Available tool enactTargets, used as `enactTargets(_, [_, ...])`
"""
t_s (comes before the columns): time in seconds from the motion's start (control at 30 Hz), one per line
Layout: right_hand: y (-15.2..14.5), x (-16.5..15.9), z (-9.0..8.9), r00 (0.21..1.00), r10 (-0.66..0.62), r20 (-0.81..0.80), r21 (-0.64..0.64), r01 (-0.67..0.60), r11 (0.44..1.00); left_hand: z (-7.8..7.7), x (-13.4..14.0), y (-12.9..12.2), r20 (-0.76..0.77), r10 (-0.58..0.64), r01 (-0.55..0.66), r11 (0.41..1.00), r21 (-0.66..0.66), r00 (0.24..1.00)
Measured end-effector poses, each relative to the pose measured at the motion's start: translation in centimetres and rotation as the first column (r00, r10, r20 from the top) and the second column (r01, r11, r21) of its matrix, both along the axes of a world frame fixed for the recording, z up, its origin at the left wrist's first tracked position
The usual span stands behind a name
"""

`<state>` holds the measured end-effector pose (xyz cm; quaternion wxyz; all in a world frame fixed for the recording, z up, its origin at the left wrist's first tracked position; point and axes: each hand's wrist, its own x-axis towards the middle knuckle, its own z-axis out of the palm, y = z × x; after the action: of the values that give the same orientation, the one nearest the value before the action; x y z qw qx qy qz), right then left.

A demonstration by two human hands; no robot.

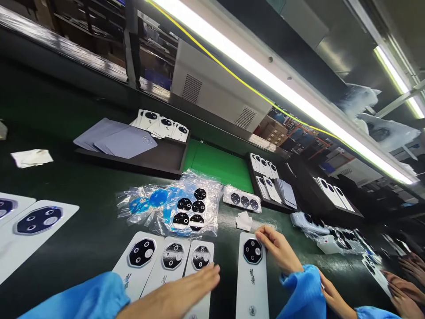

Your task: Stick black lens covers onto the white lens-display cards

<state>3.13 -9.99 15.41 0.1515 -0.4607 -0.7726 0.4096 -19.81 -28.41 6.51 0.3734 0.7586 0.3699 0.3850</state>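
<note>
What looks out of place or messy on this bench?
Mainly the grey panels: they lie fanned askew across the dark tray, not squarely stacked. The crumpled white scrap at left also looks stray, lying by itself. The white panel at the right hand shows no obvious damage.

A long white tube light (265,79) slanted across the view above a dark green flat-topped workbench (76,184), a thin yellow cable (272,105) strung alongside it. Beyond the bench stood a large pale grey boxy panel (215,91) with two slatted vents; brown cardboard boxes (274,132) were piled to its right. A second white tube light (396,79) glowed at upper right. Dark shelving (83,26), apparently loaded, stood dimly at upper left.
</note>
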Motion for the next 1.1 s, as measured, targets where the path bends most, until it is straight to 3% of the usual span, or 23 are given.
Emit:
enactTargets(0.03, [-0.2, -0.6, 0.4, 1.000, -0.014, -0.024, 0.001, 0.014, 1.000, 0.2, -0.9, -0.1, 0.104, 0.057, -0.040, 0.987, -0.154, 0.993])
enactTargets(0.1, [-0.8, -2.6, 0.6, 0.997, -0.022, -0.070, -0.027, 0.020, 0.999, 0.5, -2.1, 0.2, 0.240, 0.180, -0.056, 0.892, -0.448, 0.954])
enactTargets(0.2, [-2.0, -6.8, -0.9, 0.992, -0.006, -0.128, -0.115, -0.009, 0.993, 1.3, -3.0, 1.4, 0.441, 0.298, 0.056, 0.775, -0.630, 0.847])
enactTargets(0.3, [-3.1, -10.3, -2.7, 0.984, 0.015, -0.175, -0.200, -0.051, 0.979, 1.9, -3.3, 2.5, 0.562, 0.371, 0.117, 0.751, -0.650, 0.740])
enactTargets(0.43, [-3.7, -12.6, -3.7, 0.969, 0.004, -0.246, -0.249, -0.067, 0.966, 1.9, -4.0, 2.9, 0.592, 0.431, 0.125, 0.728, -0.674, 0.681])
enactTargets(0.67, [-3.0, -13.5, -3.8, 0.942, -0.042, -0.333, -0.298, -0.063, 0.952, 0.6, -4.3, 4.0, 0.595, 0.503, 0.042, 0.741, -0.671, 0.627])
enactTargets(1.1, [-4.2, -13.1, -6.7, 0.913, -0.118, -0.390, -0.360, -0.034, 0.932, -0.4, -5.0, 5.0, 0.590, 0.569, 0.001, 0.719, -0.695, 0.573])
